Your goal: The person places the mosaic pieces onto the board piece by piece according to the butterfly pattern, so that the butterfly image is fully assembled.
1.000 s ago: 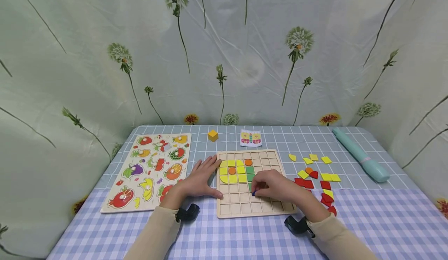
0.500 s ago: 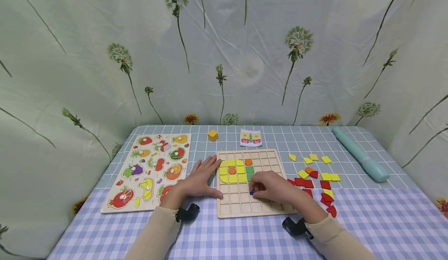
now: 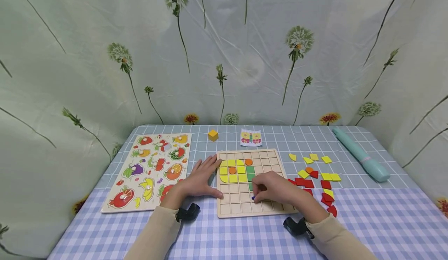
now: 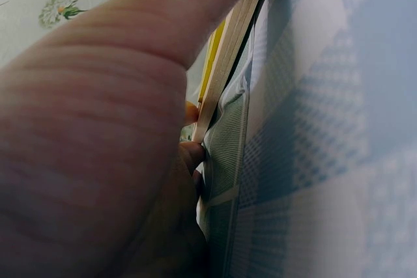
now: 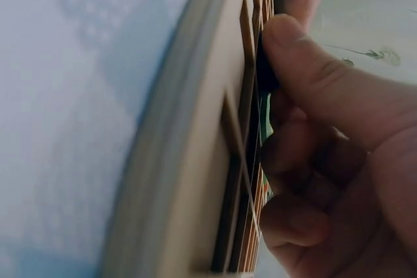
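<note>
A wooden grid board [image 3: 259, 214] lies flat on the table. Its upper left cells hold yellow tiles [image 3: 241, 177] with an orange round tile [image 3: 232, 170] among them. A column of green tiles [image 3: 250, 169] runs below another orange disc [image 3: 248, 162]. My right hand [image 3: 273, 188] pinches a small dark blue tile [image 3: 253, 198] low over the board, just below the green column; the fingers hide most of it. In the right wrist view the thumb presses the dark tile [image 5: 266, 69]. My left hand [image 3: 201, 183] lies with spread fingers, touching the board's left edge.
Loose red tiles [image 3: 304, 182] and yellow tiles [image 3: 326, 159] are scattered right of the board. A fruit peg puzzle [image 3: 162, 182] lies on the left. Behind the board are a butterfly pattern card [image 3: 251, 138] and a yellow cube [image 3: 212, 135]. A teal cylinder [image 3: 362, 155] lies far right.
My right hand has shifted slightly toward me, bringing the blue tile a little lower on the board. The left hand has stayed in place.
</note>
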{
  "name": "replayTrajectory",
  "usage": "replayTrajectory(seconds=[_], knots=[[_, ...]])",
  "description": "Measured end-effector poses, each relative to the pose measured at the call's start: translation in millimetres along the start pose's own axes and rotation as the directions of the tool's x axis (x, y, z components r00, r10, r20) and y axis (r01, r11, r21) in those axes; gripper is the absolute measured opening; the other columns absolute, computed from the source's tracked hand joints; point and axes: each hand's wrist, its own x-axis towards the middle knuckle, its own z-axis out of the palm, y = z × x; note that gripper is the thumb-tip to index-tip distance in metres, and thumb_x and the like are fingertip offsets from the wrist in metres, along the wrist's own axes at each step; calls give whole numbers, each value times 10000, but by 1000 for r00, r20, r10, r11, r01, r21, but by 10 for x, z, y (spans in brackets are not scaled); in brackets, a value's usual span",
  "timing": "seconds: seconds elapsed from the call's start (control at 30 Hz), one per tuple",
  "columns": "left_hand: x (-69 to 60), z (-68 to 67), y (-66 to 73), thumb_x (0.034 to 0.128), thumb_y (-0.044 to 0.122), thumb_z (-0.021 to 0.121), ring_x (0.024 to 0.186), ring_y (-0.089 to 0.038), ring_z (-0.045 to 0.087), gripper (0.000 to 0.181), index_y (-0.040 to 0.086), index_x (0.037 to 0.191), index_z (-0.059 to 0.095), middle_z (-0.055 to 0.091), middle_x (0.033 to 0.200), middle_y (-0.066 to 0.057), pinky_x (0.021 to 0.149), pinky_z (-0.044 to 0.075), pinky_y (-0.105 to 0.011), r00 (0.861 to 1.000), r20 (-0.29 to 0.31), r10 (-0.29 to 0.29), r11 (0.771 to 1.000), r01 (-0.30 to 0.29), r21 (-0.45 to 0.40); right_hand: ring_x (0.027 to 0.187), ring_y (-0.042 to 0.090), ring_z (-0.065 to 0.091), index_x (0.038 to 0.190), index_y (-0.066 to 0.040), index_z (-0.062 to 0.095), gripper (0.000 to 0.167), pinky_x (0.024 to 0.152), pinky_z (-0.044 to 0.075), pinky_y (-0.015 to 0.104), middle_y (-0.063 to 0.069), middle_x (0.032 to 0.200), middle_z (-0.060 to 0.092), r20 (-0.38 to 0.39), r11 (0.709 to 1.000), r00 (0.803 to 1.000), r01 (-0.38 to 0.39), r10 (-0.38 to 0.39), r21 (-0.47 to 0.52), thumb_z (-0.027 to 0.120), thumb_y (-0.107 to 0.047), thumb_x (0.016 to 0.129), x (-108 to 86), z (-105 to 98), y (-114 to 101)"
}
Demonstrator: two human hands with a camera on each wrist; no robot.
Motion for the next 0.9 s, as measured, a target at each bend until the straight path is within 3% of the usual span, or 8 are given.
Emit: replayTrajectory(seconds=[0.17, 0.63, 0.9], knots=[[8, 4, 6, 712, 591, 829, 1587, -269, 41, 1176, 147, 1608, 211, 102, 1702, -66, 1277, -14, -541, 1000, 1, -3, 1000, 3, 3, 692, 29, 503, 740, -268, 649, 197, 629, 446, 181, -153, 698, 557, 19, 1000, 1000, 8, -7, -13, 790, -204, 861, -20, -23, -2], [5, 18, -18, 711, 595, 828, 1587, -269, 36, 1168, 150, 1606, 223, 111, 1701, -68, 1275, -26, -547, 1000, -3, -3, 1000, 3, 4, 644, 32, 493, 754, -309, 633, 200, 585, 400, 200, -152, 652, 520, -53, 989, 997, -66, 59, -132, 820, -289, 822, -11, 7, -48], [8, 20, -17, 709, 597, 828, 1587, -270, 40, 1174, 148, 1606, 220, 112, 1701, -64, 1276, -23, -543, 1000, -3, -3, 1000, 3, 9, 632, 33, 488, 736, -309, 611, 227, 581, 402, 198, -151, 639, 508, -93, 988, 993, -81, 68, -135, 819, -283, 825, 15, 42, -47]])
